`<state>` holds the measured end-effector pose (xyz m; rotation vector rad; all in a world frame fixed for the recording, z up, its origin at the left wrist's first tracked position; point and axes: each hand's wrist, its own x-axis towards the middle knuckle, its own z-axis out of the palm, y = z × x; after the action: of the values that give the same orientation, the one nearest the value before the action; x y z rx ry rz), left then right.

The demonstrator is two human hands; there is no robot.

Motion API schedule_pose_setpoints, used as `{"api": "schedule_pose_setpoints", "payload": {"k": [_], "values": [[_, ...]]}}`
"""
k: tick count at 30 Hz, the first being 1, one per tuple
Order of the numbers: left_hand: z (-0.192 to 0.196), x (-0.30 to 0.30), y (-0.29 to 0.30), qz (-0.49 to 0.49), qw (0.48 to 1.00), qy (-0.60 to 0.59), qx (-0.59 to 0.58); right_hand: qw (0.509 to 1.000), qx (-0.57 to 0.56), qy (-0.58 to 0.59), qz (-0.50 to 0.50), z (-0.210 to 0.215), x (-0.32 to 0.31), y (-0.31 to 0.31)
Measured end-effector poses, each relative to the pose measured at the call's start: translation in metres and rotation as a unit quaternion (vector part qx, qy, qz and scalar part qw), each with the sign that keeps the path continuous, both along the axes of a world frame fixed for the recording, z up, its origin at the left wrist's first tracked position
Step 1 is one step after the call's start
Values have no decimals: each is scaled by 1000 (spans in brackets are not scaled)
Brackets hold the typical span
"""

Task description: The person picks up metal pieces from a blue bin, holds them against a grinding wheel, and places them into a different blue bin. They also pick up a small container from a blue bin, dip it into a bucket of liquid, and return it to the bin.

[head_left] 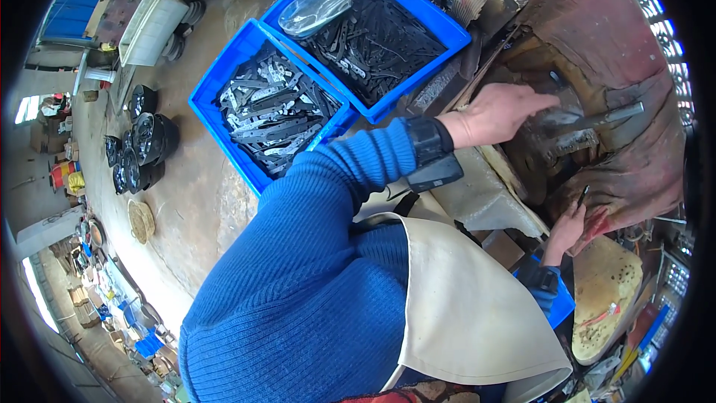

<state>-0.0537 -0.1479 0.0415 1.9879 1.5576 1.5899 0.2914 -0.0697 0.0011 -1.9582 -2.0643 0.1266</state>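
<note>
My left hand reaches over a dirty recessed work area, its index finger stretched out toward a metal bar. The other fingers are partly hidden under the hand, and I see nothing held there. My right hand is closed, with a small thin dark strip sticking up from its fingertips. It is beside the lower fold of a worn reddish-brown cover that drapes around the work area. A metal block sits below the bar.
Two blue bins stand side by side at upper left: the nearer bin holds many grey metal strips, the farther bin dark strips and a clear plastic container. Black tubs and a woven basket are on the floor. A stained pale board lies right.
</note>
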Motion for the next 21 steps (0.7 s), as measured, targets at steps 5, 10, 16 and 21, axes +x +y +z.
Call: {"api": "schedule_pose_setpoints", "payload": {"k": [5, 10, 16, 21], "values": [[-15, 22, 9, -19, 992, 10, -123, 1000, 5, 0, 6, 3, 2, -2], [-26, 31, 25, 1, 968, 116, -221, 998, 14, 56, 25, 5, 22, 10], [-29, 32, 27, 27, 951, 137, -276, 975, 89, 179, 96, 93, -44, 59], [-27, 30, 33, 25, 947, 126, -295, 945, 202, 219, 136, 149, -115, 113]]}}
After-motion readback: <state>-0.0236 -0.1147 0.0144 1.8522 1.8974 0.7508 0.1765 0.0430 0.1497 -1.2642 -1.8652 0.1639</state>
